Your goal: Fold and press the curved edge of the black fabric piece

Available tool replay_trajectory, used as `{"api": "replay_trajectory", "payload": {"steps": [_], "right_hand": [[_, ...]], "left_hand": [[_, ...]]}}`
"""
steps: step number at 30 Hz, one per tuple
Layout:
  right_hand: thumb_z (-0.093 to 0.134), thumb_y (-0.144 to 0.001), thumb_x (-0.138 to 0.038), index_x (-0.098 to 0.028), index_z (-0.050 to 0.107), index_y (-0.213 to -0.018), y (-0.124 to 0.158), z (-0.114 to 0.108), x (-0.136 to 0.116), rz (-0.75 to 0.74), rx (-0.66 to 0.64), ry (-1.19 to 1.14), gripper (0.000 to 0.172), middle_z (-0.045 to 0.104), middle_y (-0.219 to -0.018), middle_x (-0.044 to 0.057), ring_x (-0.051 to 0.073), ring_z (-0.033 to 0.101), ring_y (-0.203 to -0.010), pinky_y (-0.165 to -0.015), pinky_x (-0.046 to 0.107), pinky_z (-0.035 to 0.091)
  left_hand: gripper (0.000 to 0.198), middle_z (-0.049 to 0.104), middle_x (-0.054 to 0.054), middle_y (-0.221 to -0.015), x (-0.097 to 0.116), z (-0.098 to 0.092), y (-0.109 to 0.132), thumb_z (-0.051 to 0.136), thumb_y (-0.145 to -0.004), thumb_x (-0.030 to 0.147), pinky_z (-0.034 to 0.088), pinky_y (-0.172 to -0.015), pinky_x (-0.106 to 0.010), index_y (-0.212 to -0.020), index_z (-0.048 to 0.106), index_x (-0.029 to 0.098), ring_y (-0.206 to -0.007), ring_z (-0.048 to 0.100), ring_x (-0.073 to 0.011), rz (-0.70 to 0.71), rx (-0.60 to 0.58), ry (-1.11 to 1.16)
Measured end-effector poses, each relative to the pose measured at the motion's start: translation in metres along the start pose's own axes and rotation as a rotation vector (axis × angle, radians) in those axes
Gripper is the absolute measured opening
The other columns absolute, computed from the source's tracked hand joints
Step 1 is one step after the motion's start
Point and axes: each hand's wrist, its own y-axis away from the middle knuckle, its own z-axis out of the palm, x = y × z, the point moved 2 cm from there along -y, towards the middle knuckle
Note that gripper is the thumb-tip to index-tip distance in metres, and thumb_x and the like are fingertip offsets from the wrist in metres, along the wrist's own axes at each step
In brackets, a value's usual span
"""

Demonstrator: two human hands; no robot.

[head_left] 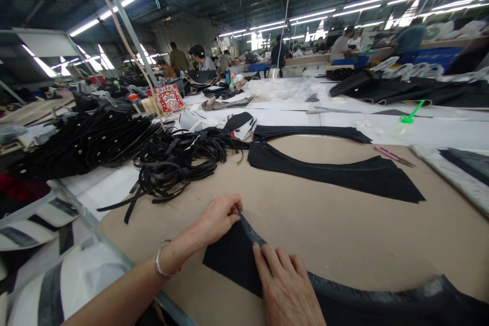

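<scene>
Now, panel (233, 257): black, on the tan board (336, 232) before the person; its lower right runs out of view.
Left hand (225, 210): thumb and fingers pinched on the panel's upper-left tip.
Right hand (286, 282): laid flat across the panel, fingers extended, tips by the curved edge.
Edge (382, 296): glossy strip along the curve, wrinkled toward the right; cannot tell if sticky.
Handling: looks like turning or smoothing the edge. Probably best in short stretches, tip held firm, pressing along the curve without stretching it; puckers likely where it bends most.
Stack (328, 170): more black pieces beyond the panel, apart from both hands.
Straps (175, 163): tangled heap beyond the left hand; loose tails on the board might snag a long reach.
Snips (393, 156): pink, right of the stack, points outward.
Slab (439, 163): mottled, limits room at right.
</scene>
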Motion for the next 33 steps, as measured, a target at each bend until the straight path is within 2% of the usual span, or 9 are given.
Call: {"api": "replay_trajectory", "payload": {"steps": [6,13,20,25,28,31,33], "right_hand": [[0.059,-0.074,-0.017,-0.018,0.06,-0.118,0.0,0.0,0.001,-0.009,-0.037,0.012,0.044,0.063,-0.099,0.006,0.021,0.051,-0.083,-0.073,0.035,0.036],[0.058,-0.066,-0.012,-0.014,0.06,-0.116,0.0,0.0,0.001,0.004,0.034,-0.002,0.05,0.063,-0.095,0.004,0.02,0.05,-0.082,-0.072,0.036,0.035],[0.057,-0.074,-0.015,-0.017,0.058,-0.12,0.0,0.002,0.001,-0.009,-0.046,0.009,0.046,0.062,-0.097,0.006,0.021,0.051,-0.082,-0.072,0.036,0.036],[0.061,-0.066,-0.014,-0.014,0.061,-0.117,0.0,0.0,0.0,0.002,0.003,-0.008,0.051,0.064,-0.096,0.003,0.02,0.051,-0.081,-0.071,0.037,0.035],[0.06,-0.067,-0.012,-0.015,0.061,-0.118,0.0,0.0,0.0,0.012,-0.03,-0.007,0.051,0.064,-0.097,0.004,0.02,0.052,-0.082,-0.072,0.036,0.035],[0.059,-0.07,-0.011,-0.017,0.06,-0.118,-0.001,0.0,0.0,0.024,-0.068,-0.001,0.048,0.065,-0.1,0.005,0.02,0.053,-0.085,-0.074,0.036,0.035],[0.059,-0.069,-0.01,-0.016,0.062,-0.116,-0.002,-0.001,0.0,0.032,-0.044,-0.002,0.048,0.065,-0.097,0.004,0.02,0.053,-0.084,-0.074,0.036,0.034]], "left_hand": [[0.013,0.062,0.003,-0.072,0.004,-0.003,0.0,0.055,-0.073,0.009,0.038,-0.064,-0.023,-0.075,0.062,0.02,-0.071,0.055,-0.0137,-0.001,-0.002,-0.021],[0.018,0.064,0.002,-0.07,0.0,0.001,-0.004,0.052,-0.071,0.007,0.039,-0.061,-0.022,-0.077,0.064,0.019,-0.068,0.058,-0.0141,-0.034,-0.011,-0.043],[0.021,0.064,0.002,-0.069,0.003,0.002,-0.005,0.05,-0.07,0.005,0.039,-0.062,-0.023,-0.078,0.062,0.02,-0.068,0.058,-0.0143,-0.025,-0.012,-0.078],[0.018,0.061,0.0,-0.076,0.009,0.006,0.0,0.053,-0.073,0.003,0.039,-0.073,-0.027,-0.076,0.059,0.02,-0.08,0.056,-0.017,0.013,0.048,-0.134],[0.017,0.059,-0.002,-0.086,0.009,0.005,0.002,0.058,-0.074,0.005,0.04,-0.079,-0.029,-0.081,0.056,0.02,-0.089,0.053,-0.0196,0.018,0.117,-0.157],[0.019,0.055,-0.003,-0.094,0.006,0.001,0.006,0.062,-0.074,0.008,0.041,-0.078,-0.03,-0.086,0.054,0.02,-0.092,0.052,-0.0204,0.0,0.201,-0.151],[0.013,0.056,-0.002,-0.092,0.003,-0.002,0.009,0.058,-0.08,0.009,0.043,-0.076,-0.028,-0.086,0.054,0.02,-0.087,0.053,-0.0181,0.006,0.223,-0.124]]}}
